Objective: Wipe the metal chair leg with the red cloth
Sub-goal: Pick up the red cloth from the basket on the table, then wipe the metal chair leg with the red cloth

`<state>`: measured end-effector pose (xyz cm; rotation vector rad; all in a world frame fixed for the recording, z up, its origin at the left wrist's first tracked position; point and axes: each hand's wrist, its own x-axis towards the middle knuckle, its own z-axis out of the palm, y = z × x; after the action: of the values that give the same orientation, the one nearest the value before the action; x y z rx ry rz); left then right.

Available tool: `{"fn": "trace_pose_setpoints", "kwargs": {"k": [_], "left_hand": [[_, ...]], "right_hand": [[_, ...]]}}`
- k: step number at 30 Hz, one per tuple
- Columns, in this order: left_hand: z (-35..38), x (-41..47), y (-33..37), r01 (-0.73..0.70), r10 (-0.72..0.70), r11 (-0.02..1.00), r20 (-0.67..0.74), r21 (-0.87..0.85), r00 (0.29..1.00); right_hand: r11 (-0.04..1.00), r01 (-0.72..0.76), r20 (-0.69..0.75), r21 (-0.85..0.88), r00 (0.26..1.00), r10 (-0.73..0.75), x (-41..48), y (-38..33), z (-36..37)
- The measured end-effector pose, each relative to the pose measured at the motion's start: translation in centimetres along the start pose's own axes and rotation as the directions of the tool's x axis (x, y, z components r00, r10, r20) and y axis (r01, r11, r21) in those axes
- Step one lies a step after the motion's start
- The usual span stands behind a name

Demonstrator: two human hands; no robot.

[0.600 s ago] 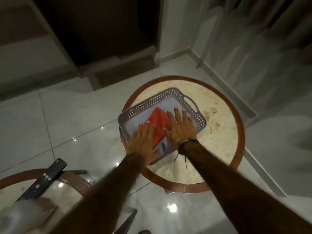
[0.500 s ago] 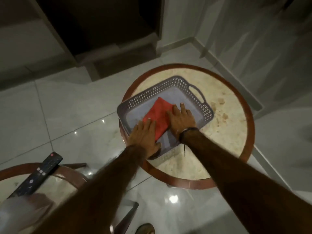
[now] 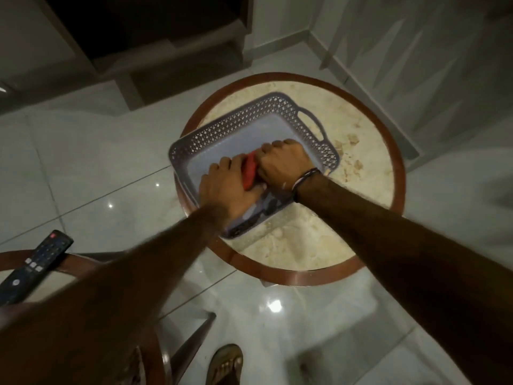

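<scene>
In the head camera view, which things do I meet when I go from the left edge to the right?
Remote control → left hand → red cloth → right hand → basket handle → right rim of the round table.

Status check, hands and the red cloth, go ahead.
Left hand and right hand both closed on the red cloth, bunched between them. Cloth low inside the grey basket on the round table. No metal chair leg clearly in view.
</scene>
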<state>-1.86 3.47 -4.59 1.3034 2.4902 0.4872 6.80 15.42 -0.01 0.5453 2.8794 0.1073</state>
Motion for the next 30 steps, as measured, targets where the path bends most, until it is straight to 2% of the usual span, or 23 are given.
{"fn": "trace_pose_setpoints", "kwargs": {"k": [3,6,11,15,21,26,30], "left_hand": [[-1.4,-1.1,3.3,-0.077,0.066,0.99,-0.088,-0.119,0.994],[-2.4,-2.8,7.6,-0.181,0.157,0.973,-0.159,-0.146,0.975],[-2.3,-9.2,15.2,-0.26,0.225,0.94,-0.173,-0.22,0.959],[0.3,-17.3,17.3,-0.182,0.163,0.944,-0.091,-0.274,0.982],[8.3,-33.3,14.6,0.004,0.012,0.969,0.061,-0.248,0.998],[15.8,-43.4,11.0,0.209,-0.133,0.93,0.253,-0.303,0.958],[21.4,-46.9,10.3,0.274,-0.174,0.909,0.311,-0.314,0.934]], "right_hand": [[1.0,-0.026,-0.075,0.011,0.997,0.027,-3.7,1.6,-2.6],[0.995,-0.086,-0.126,0.048,0.988,0.092,-8.9,3.4,-4.9],[0.953,-0.24,-0.146,0.183,0.952,0.268,-19.8,5.1,-6.1],[0.9,-0.377,-0.04,0.22,0.918,0.395,-28.8,4.0,-3.6],[0.887,-0.425,0.151,0.177,0.903,0.403,-43.4,-1.2,5.6],[0.819,-0.542,0.316,0.188,0.823,0.472,-50.9,-5.9,14.7],[0.764,-0.614,0.42,0.201,0.758,0.499,-54.0,-7.7,20.3]]}}
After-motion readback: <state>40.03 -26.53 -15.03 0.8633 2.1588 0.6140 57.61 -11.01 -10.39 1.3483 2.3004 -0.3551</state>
